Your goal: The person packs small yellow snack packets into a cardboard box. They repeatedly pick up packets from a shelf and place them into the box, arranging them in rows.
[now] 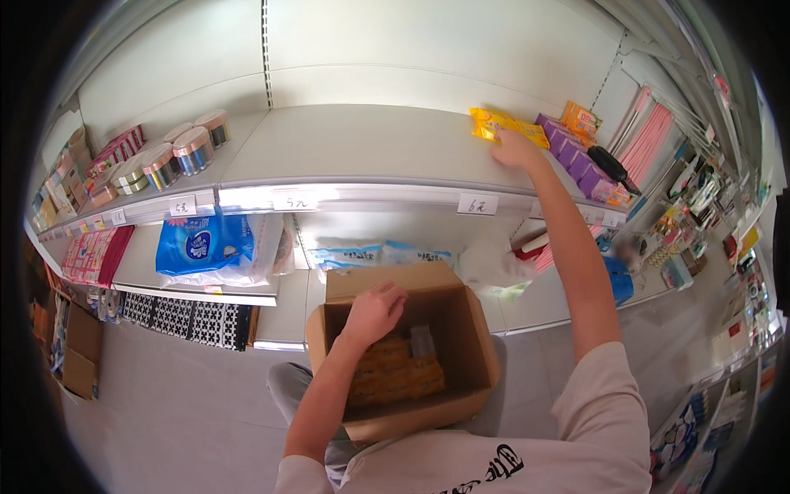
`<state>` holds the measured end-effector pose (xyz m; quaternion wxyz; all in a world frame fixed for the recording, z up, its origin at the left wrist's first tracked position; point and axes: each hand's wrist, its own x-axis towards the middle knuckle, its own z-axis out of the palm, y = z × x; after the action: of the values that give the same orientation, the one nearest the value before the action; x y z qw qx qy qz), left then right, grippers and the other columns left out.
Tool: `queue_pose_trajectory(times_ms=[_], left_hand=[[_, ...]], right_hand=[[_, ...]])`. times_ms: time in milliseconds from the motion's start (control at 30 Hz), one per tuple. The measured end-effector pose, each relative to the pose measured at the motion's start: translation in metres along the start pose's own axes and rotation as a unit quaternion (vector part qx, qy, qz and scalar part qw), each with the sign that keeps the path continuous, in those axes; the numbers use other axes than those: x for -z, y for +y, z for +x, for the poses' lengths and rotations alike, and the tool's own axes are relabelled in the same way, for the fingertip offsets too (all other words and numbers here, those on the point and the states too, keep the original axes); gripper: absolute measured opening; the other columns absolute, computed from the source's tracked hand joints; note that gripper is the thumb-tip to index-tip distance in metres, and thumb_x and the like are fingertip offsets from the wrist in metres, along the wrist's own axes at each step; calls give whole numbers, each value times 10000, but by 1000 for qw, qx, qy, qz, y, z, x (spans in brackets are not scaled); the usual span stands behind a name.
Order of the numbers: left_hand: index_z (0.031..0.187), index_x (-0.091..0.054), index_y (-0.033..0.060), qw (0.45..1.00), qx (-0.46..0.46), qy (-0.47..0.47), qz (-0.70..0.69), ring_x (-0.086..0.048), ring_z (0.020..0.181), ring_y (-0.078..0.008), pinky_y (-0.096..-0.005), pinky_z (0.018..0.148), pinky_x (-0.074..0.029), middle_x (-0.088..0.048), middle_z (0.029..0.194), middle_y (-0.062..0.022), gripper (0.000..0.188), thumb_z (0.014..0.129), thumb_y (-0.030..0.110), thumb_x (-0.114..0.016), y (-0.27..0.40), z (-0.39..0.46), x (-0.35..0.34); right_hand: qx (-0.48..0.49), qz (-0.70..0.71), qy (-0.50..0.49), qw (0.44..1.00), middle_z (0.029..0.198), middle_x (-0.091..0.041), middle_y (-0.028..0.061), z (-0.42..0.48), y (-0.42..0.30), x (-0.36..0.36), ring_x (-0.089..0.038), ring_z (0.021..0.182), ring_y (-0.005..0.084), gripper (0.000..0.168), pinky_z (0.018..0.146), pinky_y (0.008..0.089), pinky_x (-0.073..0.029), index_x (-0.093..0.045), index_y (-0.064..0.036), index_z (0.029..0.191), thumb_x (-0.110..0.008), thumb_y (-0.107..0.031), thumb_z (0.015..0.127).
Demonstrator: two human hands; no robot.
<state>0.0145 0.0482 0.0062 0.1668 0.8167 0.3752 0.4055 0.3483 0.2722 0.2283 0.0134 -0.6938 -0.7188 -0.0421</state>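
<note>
My right hand (517,150) reaches onto the upper shelf (370,145), its fingers against the front of some yellow plastic packets (492,122). Whether those fingers grip a packet cannot be told. Closer to me, an open cardboard box (464,346) stands between my legs. Inside it lie several orange-yellow packets (395,373) and a small pale, see-through piece (422,341). Over the box's far edge is my left hand (375,312), fingers curled together, with nothing visible in them. It partly covers the box's far left inside.
Purple boxes (565,148) and a black-handled brush (608,165) sit right of the packets. Clear-sided jars (192,149) stand at left. Below are a blue package (203,244) and blue-white packets (413,252). Price cards (477,204) line the shelf edge.
</note>
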Motion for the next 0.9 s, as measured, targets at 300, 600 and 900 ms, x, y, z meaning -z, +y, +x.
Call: queue_pose_trajectory(times_ms=[300, 600, 900], left_hand=[[933, -644, 66, 1000, -14, -24, -13, -656, 817, -356, -439, 708, -537, -671, 897, -102, 60, 873, 67, -636, 5, 6, -2], [904, -647, 71, 999, 12, -30, -26, -649, 828, -369, -467, 699, -526, -667, 877, -122, 41, 873, 95, -633, 4, 0, 1], [1001, -663, 64, 999, 29, -20, -35, -669, 796, -341, -409, 710, -539, -704, 919, -132, 103, 928, 123, -619, 8, 2, 3]], right_hand=[[26, 77, 206, 975, 1296, -625, 220, -16, 24, -16, -589, 1215, 348, 534, 1006, 422, -479, -621, -28, 1273, -642, -273, 799], [72, 184, 80, 977, 1329, -616, 207, -25, 5, 2, -576, 1257, 311, 848, 1036, 389, -457, -461, -28, 1455, -770, -419, 769], [219, 278, 281, 892, 1305, -622, 172, -135, -66, 20, -610, 1185, 286, 851, 1006, 371, -475, -452, -103, 1480, -835, -151, 722]])
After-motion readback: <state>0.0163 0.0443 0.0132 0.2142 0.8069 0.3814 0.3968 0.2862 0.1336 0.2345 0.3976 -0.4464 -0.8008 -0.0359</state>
